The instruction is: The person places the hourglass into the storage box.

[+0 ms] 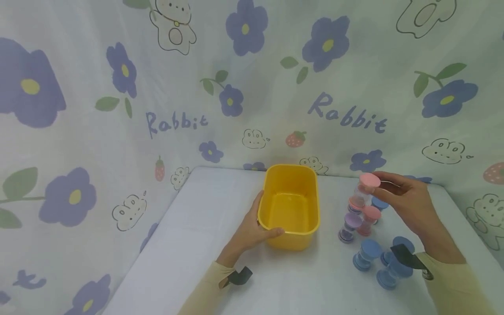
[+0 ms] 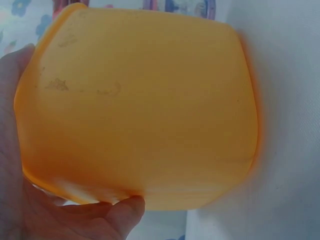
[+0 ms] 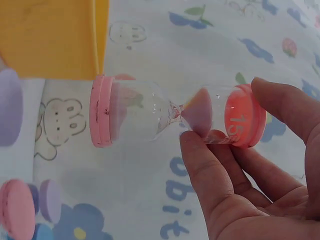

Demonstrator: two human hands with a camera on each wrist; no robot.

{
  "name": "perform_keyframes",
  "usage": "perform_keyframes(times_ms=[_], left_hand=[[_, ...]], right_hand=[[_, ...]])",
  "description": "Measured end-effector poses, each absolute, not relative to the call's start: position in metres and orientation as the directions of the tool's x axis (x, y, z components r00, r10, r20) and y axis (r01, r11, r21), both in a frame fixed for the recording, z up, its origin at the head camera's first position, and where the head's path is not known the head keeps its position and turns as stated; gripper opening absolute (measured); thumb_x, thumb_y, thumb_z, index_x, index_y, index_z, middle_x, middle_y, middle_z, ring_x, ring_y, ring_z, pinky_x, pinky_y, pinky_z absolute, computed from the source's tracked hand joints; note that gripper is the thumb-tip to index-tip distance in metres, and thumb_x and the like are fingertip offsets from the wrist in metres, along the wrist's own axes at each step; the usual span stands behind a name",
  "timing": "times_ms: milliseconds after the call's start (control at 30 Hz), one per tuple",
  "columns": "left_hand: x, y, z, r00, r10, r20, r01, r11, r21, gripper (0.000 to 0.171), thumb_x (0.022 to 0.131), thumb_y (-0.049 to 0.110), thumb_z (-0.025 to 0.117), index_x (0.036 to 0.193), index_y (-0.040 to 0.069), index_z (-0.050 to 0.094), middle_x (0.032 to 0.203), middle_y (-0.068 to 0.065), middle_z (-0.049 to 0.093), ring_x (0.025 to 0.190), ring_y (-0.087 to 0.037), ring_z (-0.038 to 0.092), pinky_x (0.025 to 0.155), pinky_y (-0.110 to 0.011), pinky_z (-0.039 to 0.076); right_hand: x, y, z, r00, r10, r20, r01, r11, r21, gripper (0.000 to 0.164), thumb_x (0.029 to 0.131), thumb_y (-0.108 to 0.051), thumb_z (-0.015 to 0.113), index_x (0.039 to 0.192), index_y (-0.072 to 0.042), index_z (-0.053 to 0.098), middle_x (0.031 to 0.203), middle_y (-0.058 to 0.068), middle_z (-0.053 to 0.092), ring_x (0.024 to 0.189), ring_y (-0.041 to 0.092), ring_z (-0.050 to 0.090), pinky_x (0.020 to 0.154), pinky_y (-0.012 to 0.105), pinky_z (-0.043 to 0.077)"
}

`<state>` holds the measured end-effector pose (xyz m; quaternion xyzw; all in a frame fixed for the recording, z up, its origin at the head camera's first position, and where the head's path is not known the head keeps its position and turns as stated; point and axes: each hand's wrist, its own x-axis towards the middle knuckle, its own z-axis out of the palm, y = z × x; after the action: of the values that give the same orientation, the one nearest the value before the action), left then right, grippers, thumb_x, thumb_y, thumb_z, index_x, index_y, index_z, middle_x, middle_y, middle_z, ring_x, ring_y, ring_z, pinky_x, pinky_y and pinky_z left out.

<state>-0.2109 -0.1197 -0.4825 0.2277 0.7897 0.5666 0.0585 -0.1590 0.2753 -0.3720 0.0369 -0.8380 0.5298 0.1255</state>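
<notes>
My left hand (image 1: 252,229) grips the near left side of a yellow plastic bin (image 1: 291,241), thumb over the rim and fingers along the outer wall. The bin stands on the table, and no object shows inside it. In my right hand (image 1: 411,203) a pink-capped sand timer (image 3: 147,112) is pinched between thumb and fingers. Its glass is clear, with pinkish sand and a white 15 near one cap. In the head view it is held over a cluster of timers, among them a purple one (image 1: 350,227) and another pink one (image 1: 369,219).
Behind the cluster is a blue timer (image 1: 380,203). Nearer me stand more blue timers, one at the left (image 1: 367,254) and others partly under my right wrist strap (image 1: 407,257). A patterned curtain (image 1: 252,87) hangs along the back of the white table (image 1: 189,218).
</notes>
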Motion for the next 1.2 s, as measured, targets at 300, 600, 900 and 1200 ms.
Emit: perform_keyframes(times_ms=[300, 600, 900, 1200], left_hand=[[-0.212, -0.119, -0.482, -0.890, 0.429, 0.154, 0.270, 0.225, 0.936, 0.120, 0.079, 0.046, 0.088, 0.166, 0.031, 0.007, 0.156, 0.001, 0.046, 0.135, -0.044, 0.050, 0.116, -0.061, 0.046], [-0.213, -0.120, -0.482, -0.894, 0.423, 0.146, 0.274, 0.261, 0.926, 0.120, 0.080, 0.052, 0.085, 0.167, 0.029, 0.006, 0.158, -0.002, 0.045, 0.133, -0.040, 0.052, 0.114, -0.059, 0.048], [-0.212, -0.119, -0.479, -0.889, 0.433, 0.150, 0.280, 0.254, 0.926, 0.120, 0.080, 0.047, 0.087, 0.167, 0.028, 0.007, 0.156, 0.000, 0.046, 0.134, -0.040, 0.052, 0.115, -0.057, 0.047], [-0.210, -0.119, -0.480, -0.895, 0.423, 0.141, 0.280, 0.288, 0.916, 0.114, 0.082, 0.042, 0.086, 0.165, 0.038, 0.008, 0.156, 0.003, 0.048, 0.129, -0.022, 0.056, 0.113, -0.044, 0.050]], right_hand=[[-0.172, 0.247, -0.361, -0.982, 0.044, 0.184, -0.143, 0.467, -0.873, 0.060, 0.095, -0.038, 0.075, 0.146, -0.012, 0.057, 0.113, -0.032, 0.065, 0.100, -0.013, 0.065, 0.082, 0.005, 0.054], [-0.189, 0.223, -0.351, -0.988, 0.037, 0.149, -0.113, 0.475, -0.872, 0.060, 0.092, -0.047, 0.076, 0.142, -0.018, 0.061, 0.117, -0.022, 0.069, 0.103, -0.010, 0.065, 0.087, 0.007, 0.053], [-0.203, 0.199, -0.347, -0.990, 0.008, 0.143, -0.128, 0.405, -0.906, 0.062, 0.087, -0.053, 0.078, 0.139, -0.022, 0.064, 0.128, -0.005, 0.074, 0.112, 0.002, 0.069, 0.115, 0.055, 0.049], [-0.218, 0.176, -0.348, -0.992, 0.003, 0.129, -0.117, 0.392, -0.913, 0.064, 0.083, -0.057, 0.082, 0.136, -0.024, 0.066, 0.138, 0.000, 0.067, 0.124, 0.022, 0.066, 0.118, 0.058, 0.044]])
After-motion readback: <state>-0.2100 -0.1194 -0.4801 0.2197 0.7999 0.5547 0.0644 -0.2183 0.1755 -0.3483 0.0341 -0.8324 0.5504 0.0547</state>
